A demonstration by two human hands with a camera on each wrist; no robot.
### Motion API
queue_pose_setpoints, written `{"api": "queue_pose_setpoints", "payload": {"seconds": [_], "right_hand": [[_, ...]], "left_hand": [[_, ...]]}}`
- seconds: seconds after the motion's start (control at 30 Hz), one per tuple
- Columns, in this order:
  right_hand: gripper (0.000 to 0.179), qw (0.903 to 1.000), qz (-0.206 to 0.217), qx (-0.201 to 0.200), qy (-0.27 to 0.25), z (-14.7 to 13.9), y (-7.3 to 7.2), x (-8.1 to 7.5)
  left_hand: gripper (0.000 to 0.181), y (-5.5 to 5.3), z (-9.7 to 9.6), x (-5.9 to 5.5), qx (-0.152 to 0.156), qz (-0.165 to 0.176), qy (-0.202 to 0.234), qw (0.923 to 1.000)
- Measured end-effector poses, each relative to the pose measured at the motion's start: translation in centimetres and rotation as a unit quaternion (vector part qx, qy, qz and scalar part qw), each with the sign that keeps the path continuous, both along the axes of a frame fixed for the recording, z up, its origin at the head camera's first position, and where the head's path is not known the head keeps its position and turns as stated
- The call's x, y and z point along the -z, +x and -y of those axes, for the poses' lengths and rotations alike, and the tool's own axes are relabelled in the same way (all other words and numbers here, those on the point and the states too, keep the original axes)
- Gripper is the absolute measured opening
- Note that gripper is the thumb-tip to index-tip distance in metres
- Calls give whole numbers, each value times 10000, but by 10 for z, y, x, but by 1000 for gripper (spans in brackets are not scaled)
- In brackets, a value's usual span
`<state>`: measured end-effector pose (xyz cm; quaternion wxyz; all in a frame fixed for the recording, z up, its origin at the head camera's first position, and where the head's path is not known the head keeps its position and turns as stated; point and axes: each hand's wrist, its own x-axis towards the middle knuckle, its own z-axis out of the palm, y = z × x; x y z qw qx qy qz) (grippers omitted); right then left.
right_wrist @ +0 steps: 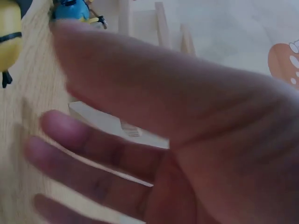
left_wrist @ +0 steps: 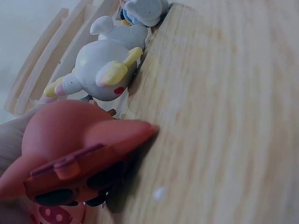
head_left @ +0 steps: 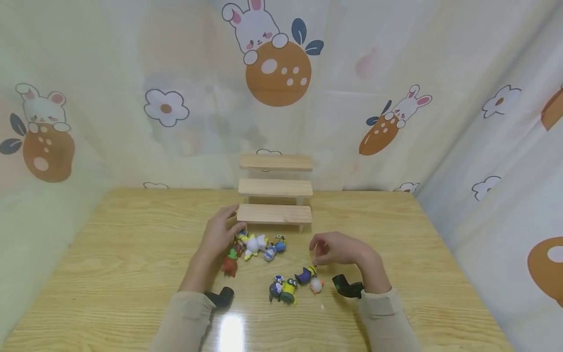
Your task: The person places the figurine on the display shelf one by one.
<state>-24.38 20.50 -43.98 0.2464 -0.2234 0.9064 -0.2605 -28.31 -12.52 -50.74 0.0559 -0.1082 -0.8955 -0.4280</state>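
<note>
In the head view my left hand (head_left: 218, 231) is at the left end of the lowest step of a wooden three-step shelf (head_left: 274, 213); whether it touches the wood is unclear. Close to its thumb lie a white figurine with yellow tips (head_left: 252, 245) and several small toy figures. A red figurine with sunglasses (left_wrist: 70, 135) hides most of that hand in the left wrist view. My right hand (head_left: 337, 248) hovers over the table with loosely bent fingers, holding nothing. Just below it lie a purple-and-yellow figure (head_left: 305, 275) and a small white figure (head_left: 315, 285).
A blue-and-yellow figure (head_left: 280, 244) and a blue-and-white one (head_left: 270, 253) lie before the shelf. Nearer me are a yellow minion figure (head_left: 289, 290) and a dark round figure (head_left: 275, 289). A patterned curtain (head_left: 198, 142) hangs behind the wooden table (head_left: 132, 254).
</note>
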Motion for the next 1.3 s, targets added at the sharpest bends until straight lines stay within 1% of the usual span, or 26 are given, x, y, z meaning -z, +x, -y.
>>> {"api": "queue_pose_setpoints", "payload": {"seconds": [0.2,0.27,0.37,0.57,0.77,0.9,1.07,1.17,1.3], "right_hand": [[29,9977,655,-147,102,3,4,2],[31,9966,792,-175,121,5,5,3],[33,9950,975,-98,207,8,7,5],[34,9937,931,66,617,14,12,1],[40,9891,1162,272,866,20,18,-4],[40,9893,1032,259,999,26,21,-3],[40,9895,832,251,1159,30,23,0],[39,9896,802,244,1167,31,23,0],[38,9907,699,121,1158,32,22,1]], "left_hand": [[62,-1,-2,0,-3,43,-52,10000],[64,-1,-2,0,-25,62,-109,9999],[64,0,-3,2,-47,78,-189,9998],[64,0,-3,3,-81,116,-225,9996],[63,-1,-3,2,-107,116,-183,9997],[63,-1,-1,0,-42,146,-77,9999],[62,-1,1,-2,61,329,135,9993],[62,-1,2,-3,120,440,237,9987],[62,-3,4,-5,187,532,294,9980]]}}
